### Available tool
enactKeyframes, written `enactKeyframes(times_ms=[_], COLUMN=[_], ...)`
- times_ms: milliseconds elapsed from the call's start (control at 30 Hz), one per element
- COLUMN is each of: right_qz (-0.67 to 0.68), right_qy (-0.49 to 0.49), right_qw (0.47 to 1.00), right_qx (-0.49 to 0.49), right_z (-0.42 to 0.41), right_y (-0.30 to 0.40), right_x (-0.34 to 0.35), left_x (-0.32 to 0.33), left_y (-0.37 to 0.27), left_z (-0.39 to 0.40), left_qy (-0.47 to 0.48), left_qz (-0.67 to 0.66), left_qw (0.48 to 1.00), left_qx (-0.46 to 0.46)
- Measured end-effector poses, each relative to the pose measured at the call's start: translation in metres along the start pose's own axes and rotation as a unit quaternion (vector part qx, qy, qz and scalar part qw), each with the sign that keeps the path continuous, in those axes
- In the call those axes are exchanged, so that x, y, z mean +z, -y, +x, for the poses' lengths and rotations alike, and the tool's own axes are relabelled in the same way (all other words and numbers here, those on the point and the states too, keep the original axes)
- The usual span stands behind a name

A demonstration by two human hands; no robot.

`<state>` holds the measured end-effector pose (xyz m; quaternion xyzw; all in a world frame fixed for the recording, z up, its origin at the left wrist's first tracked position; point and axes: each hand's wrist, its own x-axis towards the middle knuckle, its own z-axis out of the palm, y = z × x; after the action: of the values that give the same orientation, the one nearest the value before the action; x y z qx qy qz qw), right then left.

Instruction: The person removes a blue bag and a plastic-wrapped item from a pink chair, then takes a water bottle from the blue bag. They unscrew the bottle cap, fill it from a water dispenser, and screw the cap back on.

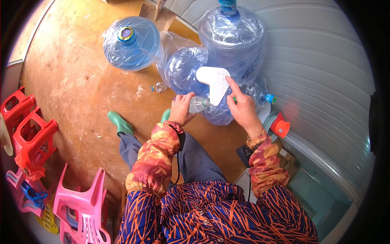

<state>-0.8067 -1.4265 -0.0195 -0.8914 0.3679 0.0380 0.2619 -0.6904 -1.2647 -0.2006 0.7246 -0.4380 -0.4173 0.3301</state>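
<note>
My left hand (182,108) grips a small clear plastic bottle (197,104), tilted, its green-ringed mouth at the lower end of a white water dispenser pump (217,82). The pump sits over a large blue water jug (184,70) wrapped in clear plastic. With the index finger extended, my right hand (243,106) touches the pump's top near its right edge. Its other fingers are curled, and a bit of green shows by them. Whether water is flowing cannot be told.
Large wrapped water jugs (131,53) stand at the upper left and upper right (233,45). A small bottle (160,87) lies on the brown floor. Red stools (35,134) and pink plastic chairs (79,198) are at the left. A ribbed white wall (310,73) rises at the right.
</note>
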Motion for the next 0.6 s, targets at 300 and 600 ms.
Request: enactKeyframes(times_ms=[300, 600], right_qz=[-0.016, 0.099], right_qy=[-0.041, -0.060], right_qw=[0.998, 0.993], right_qx=[-0.038, 0.009], right_z=[0.006, -0.001], right_y=[-0.003, 0.003], right_x=[0.008, -0.001], left_x=[-0.006, -0.002], left_y=[-0.001, 0.004], left_z=[0.002, -0.003], left_qy=[-0.009, -0.009], left_qz=[-0.009, -0.008], left_qw=[1.000, 1.000], left_qx=[0.007, 0.006])
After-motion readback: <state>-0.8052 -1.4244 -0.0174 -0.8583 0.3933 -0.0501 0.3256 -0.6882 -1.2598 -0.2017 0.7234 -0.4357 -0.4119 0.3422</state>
